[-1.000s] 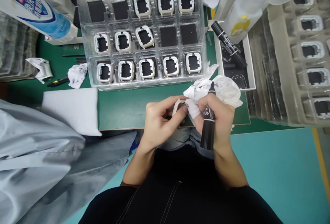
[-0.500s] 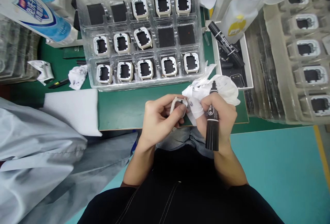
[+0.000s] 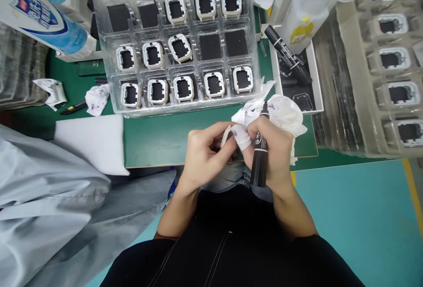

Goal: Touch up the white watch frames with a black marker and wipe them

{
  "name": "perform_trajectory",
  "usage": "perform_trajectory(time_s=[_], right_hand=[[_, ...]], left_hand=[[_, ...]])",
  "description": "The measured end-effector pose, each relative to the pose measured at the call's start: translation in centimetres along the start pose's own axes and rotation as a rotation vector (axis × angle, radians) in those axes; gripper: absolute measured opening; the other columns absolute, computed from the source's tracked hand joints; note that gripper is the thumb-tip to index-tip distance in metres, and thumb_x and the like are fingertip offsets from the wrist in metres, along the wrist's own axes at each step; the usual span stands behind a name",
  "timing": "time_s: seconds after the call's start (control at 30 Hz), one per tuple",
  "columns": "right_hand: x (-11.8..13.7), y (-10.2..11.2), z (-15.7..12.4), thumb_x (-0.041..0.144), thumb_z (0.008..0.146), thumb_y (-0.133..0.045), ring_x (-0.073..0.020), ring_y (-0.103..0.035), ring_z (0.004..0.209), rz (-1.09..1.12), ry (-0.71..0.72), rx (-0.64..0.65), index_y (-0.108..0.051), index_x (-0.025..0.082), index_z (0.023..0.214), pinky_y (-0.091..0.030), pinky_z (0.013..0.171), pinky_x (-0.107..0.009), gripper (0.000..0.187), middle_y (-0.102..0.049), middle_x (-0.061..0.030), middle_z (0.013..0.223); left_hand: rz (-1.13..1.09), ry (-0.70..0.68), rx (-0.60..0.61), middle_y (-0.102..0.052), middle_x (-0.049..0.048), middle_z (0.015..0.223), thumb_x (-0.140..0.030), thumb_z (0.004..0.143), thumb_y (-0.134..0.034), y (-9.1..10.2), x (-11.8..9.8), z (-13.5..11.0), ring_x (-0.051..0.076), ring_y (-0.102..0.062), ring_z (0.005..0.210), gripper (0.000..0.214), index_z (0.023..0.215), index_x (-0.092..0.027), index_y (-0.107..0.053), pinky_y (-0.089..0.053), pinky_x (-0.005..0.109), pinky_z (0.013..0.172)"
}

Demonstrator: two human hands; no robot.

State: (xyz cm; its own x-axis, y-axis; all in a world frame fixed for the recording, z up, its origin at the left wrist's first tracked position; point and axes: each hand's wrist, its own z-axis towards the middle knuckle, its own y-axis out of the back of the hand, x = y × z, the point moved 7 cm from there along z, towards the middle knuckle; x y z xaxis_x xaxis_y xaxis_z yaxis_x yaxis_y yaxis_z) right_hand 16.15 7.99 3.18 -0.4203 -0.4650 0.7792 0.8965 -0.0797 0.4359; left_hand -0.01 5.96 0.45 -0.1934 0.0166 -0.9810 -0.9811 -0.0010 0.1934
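Between the thumb and fingers of my left hand (image 3: 208, 152) is a white watch case frame (image 3: 226, 135), turned nearly edge-on. My right hand (image 3: 272, 146) grips a black marker pen (image 3: 260, 159), its dark tip pointing away from me. A white wrapping covers my right index finger (image 3: 241, 137), which presses against the frame's side. Behind that hand lies a crumpled white cloth (image 3: 287, 113) with dark smudges. Just past my hands, a clear plastic tray (image 3: 172, 109) carries several similar frames, and some of its pockets show only black pads.
A white box (image 3: 316, 80) at the right holds another marker (image 3: 287, 55) and dark parts. A pump bottle (image 3: 302, 24) stands behind it. More stacked trays (image 3: 350, 124) fill the far right. At left are a blue-and-white bottle (image 3: 42, 18), a white foam sheet (image 3: 90, 143) and a person's grey sleeve (image 3: 42, 190).
The frame has turned from showing its face to nearly edge-on. My right hand has moved left with the marker, bringing the wrapped finger against the frame.
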Motion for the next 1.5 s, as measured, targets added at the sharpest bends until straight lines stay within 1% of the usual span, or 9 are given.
perform_trajectory(time_s=[0.13,0.27,0.53,0.73,0.9,1.07,1.2,1.4,1.5], right_hand=[[-0.01,-0.17,-0.04,0.022,0.1,-0.08,-0.0086,-0.037,0.058,-0.03,-0.002,0.013,-0.049,0.026,0.081,-0.031,0.057,-0.026,0.037,-0.045,0.0102,0.066],[0.01,-0.13,0.12,0.027,0.102,-0.081,-0.0084,-0.036,0.058,-0.013,-0.017,0.005,-0.046,0.025,0.079,-0.031,0.057,-0.026,0.042,-0.043,0.0101,0.065],[-0.07,0.28,0.07,0.029,0.107,-0.076,-0.0089,-0.035,0.057,0.048,-0.034,-0.052,-0.043,0.025,0.077,-0.03,0.055,-0.026,0.045,-0.04,0.0091,0.065],[0.18,0.04,0.21,0.032,0.106,-0.079,-0.0079,-0.035,0.056,0.045,-0.024,-0.043,-0.044,0.025,0.078,-0.029,0.055,-0.026,0.046,-0.041,0.0097,0.065],[0.4,-0.27,0.28,0.03,0.109,-0.074,-0.0088,-0.036,0.056,-0.049,0.005,-0.02,-0.046,0.025,0.078,-0.03,0.056,-0.028,0.041,-0.042,0.0092,0.064],[0.08,-0.15,0.24,0.037,0.107,-0.079,-0.0092,-0.035,0.056,-0.05,-0.011,-0.029,-0.046,0.025,0.077,-0.03,0.055,-0.028,0.046,-0.041,0.0092,0.063],[-0.11,0.18,0.19,0.036,0.107,-0.079,-0.0084,-0.037,0.056,0.017,-0.027,-0.06,-0.044,0.025,0.078,-0.032,0.055,-0.026,0.047,-0.042,0.0094,0.065],[0.12,-0.08,0.34,0.042,0.109,-0.076,-0.0089,-0.034,0.054,0.008,-0.038,-0.033,-0.044,0.026,0.077,-0.031,0.054,-0.027,0.048,-0.042,0.0092,0.063],[0.12,-0.32,0.28,0.04,0.11,-0.075,-0.0095,-0.037,0.056,-0.03,-0.038,-0.01,-0.046,0.026,0.078,-0.032,0.056,-0.027,0.045,-0.044,0.0087,0.063]], left_hand=[[0.009,-0.043,-0.019,-0.076,-0.0009,0.074,-0.025,0.104,-0.081,0.12,-0.22,-0.1,0.012,-0.069,0.055,0.017,0.117,-0.02,-0.091,-0.058,0.022,0.054],[-0.041,-0.069,-0.037,-0.075,-0.0019,0.073,-0.027,0.106,-0.081,0.25,-0.1,-0.15,0.012,-0.07,0.056,0.016,0.117,-0.021,-0.09,-0.058,0.02,0.052],[-0.139,-0.031,-0.047,-0.075,-0.0027,0.07,-0.03,0.107,-0.083,0.27,0.24,-0.15,0.012,-0.07,0.054,0.017,0.119,-0.022,-0.091,-0.061,0.021,0.05],[-0.077,-0.067,-0.034,-0.075,-0.0026,0.07,-0.025,0.105,-0.083,0.2,-0.13,-0.06,0.012,-0.07,0.053,0.014,0.116,-0.021,-0.09,-0.058,0.02,0.05],[-0.032,-0.114,-0.028,-0.075,-0.0037,0.073,-0.018,0.102,-0.084,0.24,-0.65,-0.04,0.01,-0.071,0.055,0.014,0.114,-0.021,-0.091,-0.058,0.018,0.054],[-0.034,-0.127,-0.047,-0.076,-0.0037,0.074,-0.022,0.105,-0.083,0.42,-0.49,-0.14,0.01,-0.071,0.055,0.014,0.117,-0.021,-0.09,-0.059,0.018,0.054],[-0.065,-0.11,-0.058,-0.077,-0.004,0.072,-0.025,0.106,-0.084,0.39,-0.19,-0.17,0.01,-0.07,0.054,0.014,0.118,-0.022,-0.09,-0.06,0.018,0.054],[-0.006,-0.123,-0.039,-0.077,-0.003,0.073,-0.025,0.105,-0.083,0.17,-0.6,-0.04,0.011,-0.071,0.055,0.013,0.116,-0.021,-0.09,-0.06,0.019,0.055],[-0.006,-0.124,-0.044,-0.078,-0.0023,0.075,-0.026,0.107,-0.081,0.29,-0.69,-0.05,0.011,-0.072,0.056,0.014,0.116,-0.021,-0.09,-0.061,0.019,0.055]])
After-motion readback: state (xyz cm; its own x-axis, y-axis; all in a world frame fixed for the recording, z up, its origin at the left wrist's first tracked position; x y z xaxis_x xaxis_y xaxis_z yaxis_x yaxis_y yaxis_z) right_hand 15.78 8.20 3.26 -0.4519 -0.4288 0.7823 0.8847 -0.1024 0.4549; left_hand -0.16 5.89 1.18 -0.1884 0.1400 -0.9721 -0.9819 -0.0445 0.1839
